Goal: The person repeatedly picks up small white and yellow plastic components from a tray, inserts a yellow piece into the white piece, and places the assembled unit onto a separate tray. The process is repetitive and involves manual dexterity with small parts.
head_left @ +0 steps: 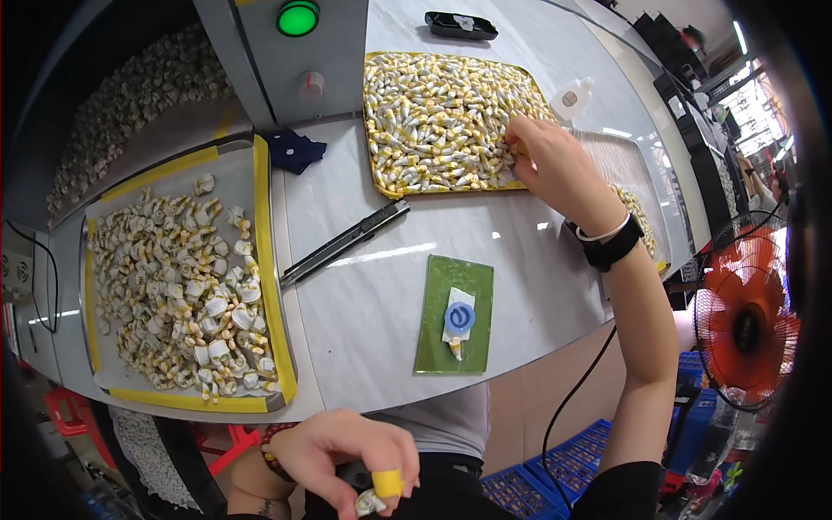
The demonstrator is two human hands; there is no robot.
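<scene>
My right hand point(555, 160) reaches into a yellow-rimmed tray point(374, 165) heaped with small white and yellow wrapped pieces point(433, 117), its fingers closed on pieces at the tray's right edge. A black watch and a white band sit on that wrist. Below the table's front edge, my left hand point(342, 451) pinches one small white and yellow piece point(371, 501), with a yellow cot on one fingertip. On the table between the hands lies a green cutting mat point(433, 342) with a single white piece point(458, 321) bearing a blue round part.
A grey tray with yellow tape point(269, 260) at left holds several opened white and yellow pieces. A utility knife point(342, 243), a dark blue cloth point(295, 149), a small white bottle point(572, 97) and a black case point(459, 24) lie around. Green button point(297, 17) on the machine; red fan point(745, 321) at right.
</scene>
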